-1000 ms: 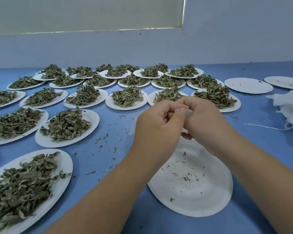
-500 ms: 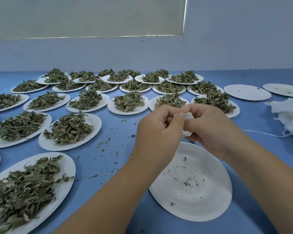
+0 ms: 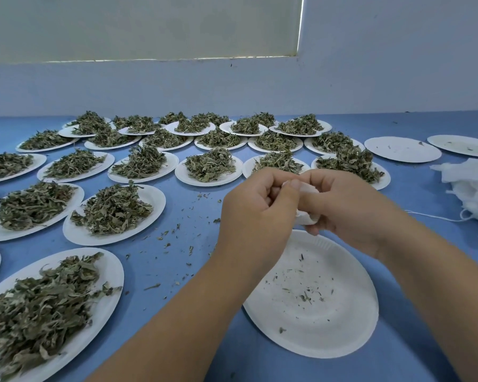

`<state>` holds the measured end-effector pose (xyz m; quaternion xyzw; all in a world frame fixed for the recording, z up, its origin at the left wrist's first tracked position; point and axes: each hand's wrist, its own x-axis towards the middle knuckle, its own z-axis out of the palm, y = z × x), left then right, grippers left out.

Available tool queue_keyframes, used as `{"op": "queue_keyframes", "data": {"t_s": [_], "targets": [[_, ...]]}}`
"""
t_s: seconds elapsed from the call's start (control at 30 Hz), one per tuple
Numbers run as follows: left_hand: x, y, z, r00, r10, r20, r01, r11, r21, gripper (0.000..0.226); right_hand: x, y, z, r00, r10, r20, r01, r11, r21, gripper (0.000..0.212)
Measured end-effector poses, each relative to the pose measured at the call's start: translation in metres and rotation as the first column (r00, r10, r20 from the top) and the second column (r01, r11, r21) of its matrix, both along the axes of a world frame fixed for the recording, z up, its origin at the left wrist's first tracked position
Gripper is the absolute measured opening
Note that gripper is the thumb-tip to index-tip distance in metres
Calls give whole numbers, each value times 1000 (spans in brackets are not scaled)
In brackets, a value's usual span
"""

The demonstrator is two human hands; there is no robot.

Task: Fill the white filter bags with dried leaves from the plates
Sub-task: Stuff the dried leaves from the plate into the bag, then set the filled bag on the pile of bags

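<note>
Both hands meet above the table's middle, over a nearly bare white paper plate (image 3: 315, 307) that carries only leaf crumbs. My left hand (image 3: 255, 208) and my right hand (image 3: 345, 208) both pinch a small white filter bag (image 3: 305, 217), most of which is hidden between the fingers. Many white plates heaped with dried green leaves cover the blue table to the left and behind, such as a near plate (image 3: 113, 213) and a large one (image 3: 39, 312) at the lower left. What the bag holds cannot be seen.
A pile of white filter bags (image 3: 472, 191) with loose strings lies at the right edge. Two almost bare plates (image 3: 402, 148) sit at the back right. Leaf crumbs litter the blue table (image 3: 182, 238) between the plates. A pale wall rises behind.
The hands have stayed together on the bag, working it slightly; more of the white bag shows below the fingers now. The view has tilted a little, so everything sits lower.
</note>
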<state>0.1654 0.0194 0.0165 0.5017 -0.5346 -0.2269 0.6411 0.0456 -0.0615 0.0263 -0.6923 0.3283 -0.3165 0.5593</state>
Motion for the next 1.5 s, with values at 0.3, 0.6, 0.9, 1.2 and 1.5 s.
{"op": "queue_keyframes", "data": {"t_s": [0.3, 0.6, 0.9, 1.2, 1.5], "targets": [[-2, 1, -5, 992, 1, 125, 5, 999, -42, 18, 1, 4, -3, 992, -81, -93, 76, 995, -60, 9], [-3, -1, -9, 974, 58, 218, -32, 992, -123, 20, 6, 2, -6, 982, -186, -26, 181, 976, -122, 20], [20, -14, -17, 882, 130, 453, -170, 984, 47, 83, -7, -6, 6, 942, -138, 306, 115, 989, 93, 9], [32, -13, -19, 914, 191, 358, -224, 973, 52, 34, -3, -6, 7, 843, -23, 538, -117, 968, 224, 38], [107, 35, 35, 965, 142, 219, -188, 961, 202, 33, 83, 20, 30, 980, 192, 45, -164, 922, -352, 45]]}}
